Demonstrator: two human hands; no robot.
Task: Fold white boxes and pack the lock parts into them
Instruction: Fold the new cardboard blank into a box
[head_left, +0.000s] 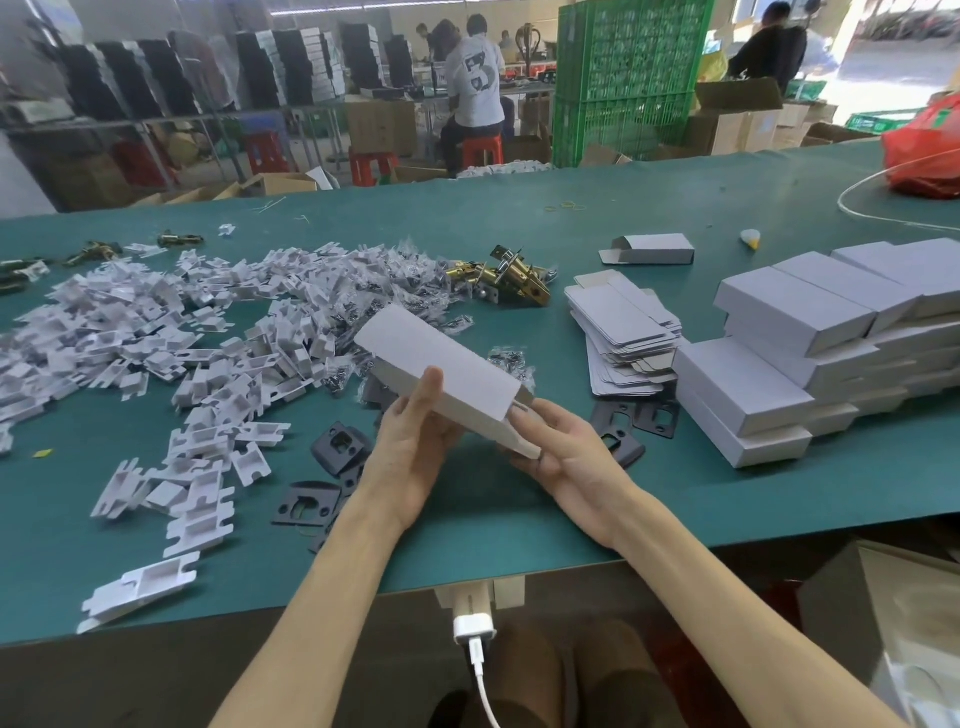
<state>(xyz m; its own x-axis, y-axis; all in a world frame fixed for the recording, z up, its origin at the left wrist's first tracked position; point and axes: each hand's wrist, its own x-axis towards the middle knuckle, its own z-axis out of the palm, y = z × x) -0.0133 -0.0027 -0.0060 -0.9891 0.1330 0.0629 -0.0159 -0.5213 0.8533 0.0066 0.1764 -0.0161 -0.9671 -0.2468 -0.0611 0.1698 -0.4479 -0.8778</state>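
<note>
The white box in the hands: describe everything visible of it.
The white box is a long, folded carton of thin cardboard, white on top and greyish on its side face. It is held tilted above the green table. The left hand grips its middle, thumb on top; the right hand holds its near end, where a flap looks not fully closed.

A white charger (472, 626) was seen plugged in at the near edge of the green table (467, 545), its cable (485, 696) hung downward. Yellow rubber bands (566, 206) were scattered on the far side — a red plastic bag (922, 150) was set at the far right corner. Beyond, green crates (628, 78) were stacked beside a person (475, 83) seated on a red stool (482, 148).
</note>
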